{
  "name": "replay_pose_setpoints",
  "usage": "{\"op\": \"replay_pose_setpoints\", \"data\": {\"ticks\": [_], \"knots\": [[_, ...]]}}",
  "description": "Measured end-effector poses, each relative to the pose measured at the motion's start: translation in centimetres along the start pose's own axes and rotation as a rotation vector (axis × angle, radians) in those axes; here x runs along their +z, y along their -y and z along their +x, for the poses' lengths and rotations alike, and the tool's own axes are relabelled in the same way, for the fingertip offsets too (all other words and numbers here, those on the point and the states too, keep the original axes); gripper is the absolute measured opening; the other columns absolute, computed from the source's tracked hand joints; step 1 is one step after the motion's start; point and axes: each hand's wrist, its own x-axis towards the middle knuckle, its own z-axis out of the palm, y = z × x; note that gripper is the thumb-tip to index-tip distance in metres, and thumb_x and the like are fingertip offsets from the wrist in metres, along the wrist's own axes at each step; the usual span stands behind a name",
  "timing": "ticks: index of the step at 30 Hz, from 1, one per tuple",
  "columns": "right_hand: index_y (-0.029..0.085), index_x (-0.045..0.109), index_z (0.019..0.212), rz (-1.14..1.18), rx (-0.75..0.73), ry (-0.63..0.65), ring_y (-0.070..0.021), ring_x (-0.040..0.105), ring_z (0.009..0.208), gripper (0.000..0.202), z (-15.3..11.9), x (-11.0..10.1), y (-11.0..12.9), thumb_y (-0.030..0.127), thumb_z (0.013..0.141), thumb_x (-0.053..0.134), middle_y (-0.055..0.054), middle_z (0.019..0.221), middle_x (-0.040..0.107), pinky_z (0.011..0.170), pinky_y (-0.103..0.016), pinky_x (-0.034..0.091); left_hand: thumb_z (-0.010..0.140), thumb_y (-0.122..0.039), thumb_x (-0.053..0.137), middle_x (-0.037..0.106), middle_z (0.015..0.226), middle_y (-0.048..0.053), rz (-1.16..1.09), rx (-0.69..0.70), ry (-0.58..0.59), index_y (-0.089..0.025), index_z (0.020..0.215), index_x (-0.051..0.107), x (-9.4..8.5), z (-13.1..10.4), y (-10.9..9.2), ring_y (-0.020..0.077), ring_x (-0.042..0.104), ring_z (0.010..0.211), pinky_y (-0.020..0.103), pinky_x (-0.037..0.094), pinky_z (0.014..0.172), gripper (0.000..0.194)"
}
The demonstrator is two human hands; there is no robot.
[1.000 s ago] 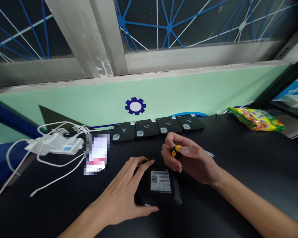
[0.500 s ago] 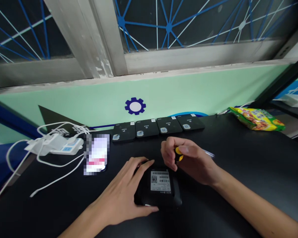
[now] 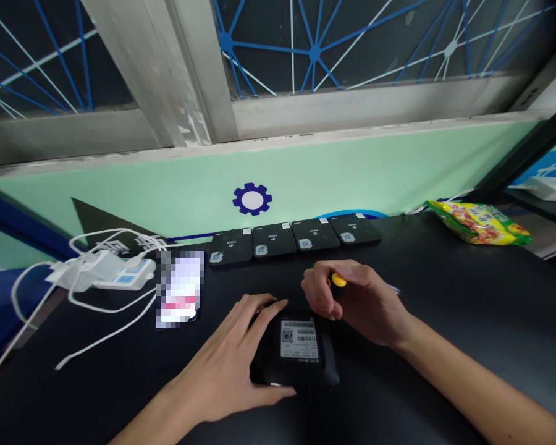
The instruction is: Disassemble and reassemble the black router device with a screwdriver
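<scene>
A black set-top-type box (image 3: 324, 364) lies on the dark table with a printed barcode label (image 3: 299, 340) facing up. My left hand (image 3: 229, 364) holds its left side, fingers over the far edge and thumb along the near edge. Just above the box's far right corner, my right hand (image 3: 356, 300) is closed around what looks like a yellow-and-black screwdriver (image 3: 338, 280). Only the rounded end of its handle shows; the rest is hidden in the fingers. Behind this hand, the tip of a thin pale object (image 3: 395, 288) peeks out, its kind unclear.
Several flat black boxes (image 3: 317, 235) stand in a row along the wall. To the left are a phone with a blurred screen (image 3: 183, 287), a white power strip (image 3: 127, 275) and loose white cables (image 3: 106, 337). A yellow-green snack bag (image 3: 482, 222) lies at the back right.
My right hand has turned slightly and shifted a little, so the yellow handle end shows differently. My left hand and the box stay put.
</scene>
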Motion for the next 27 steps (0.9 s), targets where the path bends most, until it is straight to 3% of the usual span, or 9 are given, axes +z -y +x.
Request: {"op": "replay_pose_setpoints", "data": {"ticks": [3,8,10,12,16,19,22,24,27], "knots": [[0.016,0.069,0.077,-0.005,0.026,0.004,-0.0166,0.046,0.062,0.041,-0.1,0.0,-0.1,0.040,0.108,0.055,-0.002,0.070,0.053,0.060,-0.032,0.034,0.082,-0.044,0.094,0.040,0.168,0.013,-0.039,-0.008,0.017,-0.040,0.170,0.028,-0.5,0.0,-0.2,0.0454,0.054,0.148,0.065,0.060,0.114,0.110],[0.017,0.065,0.082,0.117,0.119,0.006,-0.0132,0.030,0.056,0.035,-0.5,-0.1,0.0,0.042,0.106,0.060,0.003,0.066,0.045,0.053,-0.027,0.024,0.094,-0.024,0.071,0.031,0.178,0.009,-0.127,-0.037,-0.037,-0.042,0.168,0.029,-1.2,0.2,0.1,0.0372,0.062,0.144,0.047,0.071,0.098,0.087],[0.017,0.063,0.083,0.195,0.150,0.037,-0.0127,0.025,0.056,0.034,-0.6,0.0,0.0,0.041,0.107,0.059,0.004,0.066,0.042,0.052,-0.025,0.023,0.103,-0.027,0.063,0.037,0.174,0.009,-0.128,-0.075,-0.113,-0.041,0.165,0.035,-1.0,0.4,0.7,0.0361,0.063,0.143,0.043,0.072,0.091,0.070],[0.017,0.062,0.084,0.285,0.176,0.072,-0.0128,0.025,0.057,0.034,-0.6,0.2,-0.1,0.040,0.108,0.057,0.004,0.067,0.041,0.053,-0.025,0.025,0.109,-0.031,0.059,0.048,0.162,0.009,-0.117,-0.101,-0.204,-0.038,0.160,0.043,-0.7,0.7,1.2,0.0334,0.065,0.138,0.047,0.068,0.100,0.053],[0.016,0.064,0.091,0.366,0.177,0.116,-0.0162,0.040,0.066,0.031,-0.8,1.5,-1.1,0.042,0.107,0.059,0.000,0.074,0.048,0.069,-0.030,0.040,0.117,-0.034,0.050,0.065,0.131,0.006,-0.178,-0.114,-0.231,-0.035,0.149,0.054,-0.4,0.9,1.4,0.0267,0.072,0.119,0.048,0.063,0.105,0.033],[0.014,0.067,0.095,0.393,0.152,0.108,-0.0174,0.046,0.071,0.031,-1.2,2.8,-2.0,0.044,0.105,0.064,-0.003,0.079,0.053,0.074,-0.031,0.039,0.110,-0.035,0.061,0.066,0.138,0.008,-0.257,-0.100,-0.167,-0.035,0.153,0.049,-0.5,0.6,0.6,0.0308,0.070,0.126,0.051,0.062,0.106,0.045],[0.014,0.068,0.100,0.393,0.144,0.105,-0.0183,0.048,0.074,0.028,-1.6,3.6,-2.0,0.043,0.104,0.068,-0.005,0.082,0.055,0.074,-0.032,0.036,0.086,-0.035,0.088,0.058,0.152,0.010,-0.261,-0.042,-0.091,-0.037,0.159,0.040,-0.3,0.3,-0.2,0.0387,0.065,0.135,0.059,0.061,0.108,0.087],[0.016,0.068,0.099,0.385,0.101,0.078,-0.0188,0.046,0.073,0.028,-1.7,3.6,-1.3,0.044,0.105,0.067,-0.003,0.080,0.053,0.072,-0.032,0.035,0.076,-0.034,0.096,0.053,0.156,0.011,-0.216,0.005,-0.068,-0.039,0.162,0.036,-0.1,0.2,-0.4,0.0419,0.061,0.139,0.064,0.059,0.111,0.105],[0.019,0.068,0.093,0.379,-0.007,-0.060,-0.0174,0.037,0.066,0.031,-1.3,2.9,0.0,0.042,0.110,0.058,0.000,0.074,0.045,0.066,-0.031,0.033,0.078,-0.035,0.095,0.046,0.163,0.012,-0.125,0.025,-0.052,-0.039,0.165,0.033,0.3,0.2,-0.6,0.0429,0.054,0.147,0.068,0.054,0.117,0.106]]}}
